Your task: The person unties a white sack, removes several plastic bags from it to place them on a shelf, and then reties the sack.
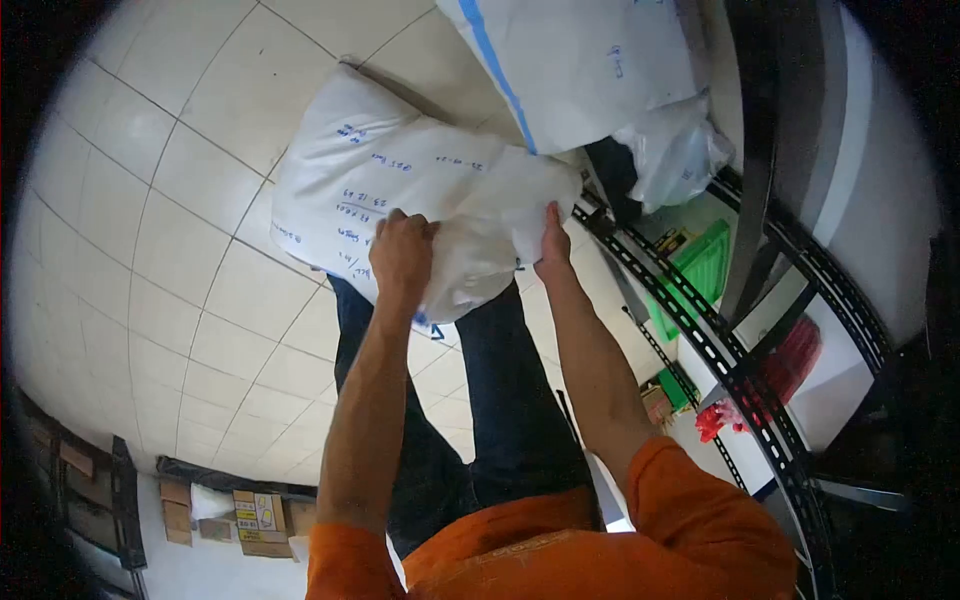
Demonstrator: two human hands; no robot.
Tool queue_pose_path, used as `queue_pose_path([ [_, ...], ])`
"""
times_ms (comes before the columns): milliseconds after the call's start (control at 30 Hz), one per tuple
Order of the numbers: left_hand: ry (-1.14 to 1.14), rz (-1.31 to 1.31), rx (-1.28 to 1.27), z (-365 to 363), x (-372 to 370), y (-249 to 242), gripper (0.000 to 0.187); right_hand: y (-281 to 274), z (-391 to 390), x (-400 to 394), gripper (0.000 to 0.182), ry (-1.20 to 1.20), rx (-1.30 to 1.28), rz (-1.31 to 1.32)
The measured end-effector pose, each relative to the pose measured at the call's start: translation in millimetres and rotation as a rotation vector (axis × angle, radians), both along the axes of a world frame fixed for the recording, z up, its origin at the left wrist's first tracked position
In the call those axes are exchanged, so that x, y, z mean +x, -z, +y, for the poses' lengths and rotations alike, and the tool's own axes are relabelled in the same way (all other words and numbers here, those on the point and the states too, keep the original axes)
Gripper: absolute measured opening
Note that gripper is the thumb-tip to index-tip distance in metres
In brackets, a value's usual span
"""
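A stuffed white sack (330,150) with blue handwriting, upside down from my side, lies in front of my legs. My left hand (402,252) is closed on the sack's upper face, its fingers curled into the material near the loose, wrinkled end. At the right end, my right hand (553,243) grips the edge of the same sack, thumb on top and the other fingers hidden beneath. Just beyond stands a larger white sack (590,70) with a blue stripe, close to the far right side of the first one.
Black slotted-metal shelving (690,330) runs along my right, holding a green crate (700,265) and a red plastic-wrapped bundle (790,370). A clear plastic bag (675,155) hangs by the larger sack. Tiled floor (210,220) spreads left. Cardboard boxes (262,520) sit at lower left.
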State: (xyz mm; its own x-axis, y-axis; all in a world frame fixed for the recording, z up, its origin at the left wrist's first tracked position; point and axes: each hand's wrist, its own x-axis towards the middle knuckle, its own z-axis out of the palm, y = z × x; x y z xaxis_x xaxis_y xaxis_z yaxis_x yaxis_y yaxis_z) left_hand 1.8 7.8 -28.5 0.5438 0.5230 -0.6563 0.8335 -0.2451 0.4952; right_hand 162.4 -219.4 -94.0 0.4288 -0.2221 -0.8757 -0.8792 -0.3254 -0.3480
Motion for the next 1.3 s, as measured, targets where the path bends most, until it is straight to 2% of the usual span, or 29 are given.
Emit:
queue_pose_path([
  [67, -0.189, -0.214, 0.204, -2, 8, -34, 0.024, 14, -11, 6, 0.073, 0.009, 0.145, -0.065],
  [133, -0.396, -0.157, -0.430, -24, 13, -93, 0.020, -8, 17, 4, 0.071, 0.074, 0.109, -0.066],
  [200, -0.157, -0.193, -0.413, -66, 6, -122, 0.026, -34, 52, -5, 0.069, 0.137, 0.078, -0.057],
  [233, -0.167, -0.182, -0.408, -86, -9, -109, 0.026, -50, 65, -13, 0.069, 0.126, 0.042, -0.019],
  [267, -0.026, -0.084, -0.181, -112, -23, -83, 0.029, -63, 70, -20, 0.070, 0.116, 0.014, 0.008],
  [300, 0.046, -0.039, -0.060, -123, -28, -63, 0.031, -66, 52, -33, 0.067, 0.070, 0.147, -0.003],
  [333, 0.115, 0.011, 0.061, -134, -33, -44, 0.033, -75, 46, -41, 0.067, 0.068, 0.159, -0.002],
  [400, -0.008, -0.185, -0.286, -138, -37, -21, 0.044, -91, 36, -60, 0.065, 0.050, 0.121, 0.060],
  [433, -0.015, -0.166, -0.291, -140, -43, -17, 0.044, -101, 31, -64, 0.065, 0.048, 0.115, 0.079],
  [467, 0.070, -0.228, -0.366, -142, -50, -20, 0.040, -123, 32, -66, 0.064, 0.027, 0.119, 0.115],
  [533, 0.153, -0.286, -0.427, -143, -64, -41, 0.036, -172, 45, -73, 0.063, 0.005, 0.139, 0.156],
  [600, -0.033, -0.281, -0.681, -146, -82, -86, 0.036, -222, 57, -80, 0.063, -0.069, 0.155, 0.175],
  [667, -0.100, -0.221, -0.850, -143, -100, -143, 0.036, -277, 49, -80, 0.062, -0.444, 0.091, 0.278],
  [733, -0.128, -0.132, -1.023, -130, -119, -212, 0.036, -368, 100, -91, 0.060, -0.840, -0.190, 0.394],
  [767, -0.141, -0.086, -1.077, -119, -127, -241, 0.036, -393, 108, -96, 0.060, -0.833, -0.185, 0.384],
  [833, -0.158, 0.016, -1.138, -94, -138, -282, 0.037, -417, 120, -107, 0.060, -0.894, 0.131, 0.242],
  [933, -0.157, 0.184, -1.201, -53, -138, -290, 0.038, -392, 146, -106, 0.057, -0.803, 0.242, 0.334],
  [967, -0.175, 0.195, -1.237, -42, -135, -274, 0.038, -363, 156, -103, 0.059, -0.943, 0.138, 0.226],
  [1000, -0.313, 0.094, -1.352, -40, -137, -243, 0.042, -325, 165, -100, 0.062, -1.018, 0.109, 0.176],
  [1033, -0.194, 0.036, -1.275, -56, -146, -196, 0.042, -274, 173, -99, 0.065, -1.041, 0.112, 0.123],
  [1100, -0.916, -0.166, -1.254, -31, -125, -180, 0.043, -187, 191, -102, 0.070, -0.997, 0.190, 0.046],
  [1133, -1.160, -0.228, -1.225, -54, -121, -149, 0.045, -165, 203, -102, 0.070, -0.977, 0.269, 0.009],
  [1167, -1.092, -0.280, -1.046, -49, -113, -144, 0.049, -153, 218, -103, 0.066, -0.863, 0.323, 0.000],
  [1200, -1.152, -0.286, -1.020, -38, -107, -142, 0.048, -153, 231, -102, 0.063, -0.743, 0.357, -0.003],
  [1233, -1.199, -0.275, -1.011, -26, -102, -147, 0.049, -167, 242, -98, 0.055, -0.788, 0.342, 0.090],
  [1267, -1.412, -0.408, -1.262, -9, -99, -153, 0.048, -178, 250, -93, 0.048, -0.828, 0.332, 0.175],
  [1300, -1.351, -0.470, -1.229, -2, -96, -154, 0.053, -174, 251, -87, 0.036, -0.801, 0.459, 0.210],
])
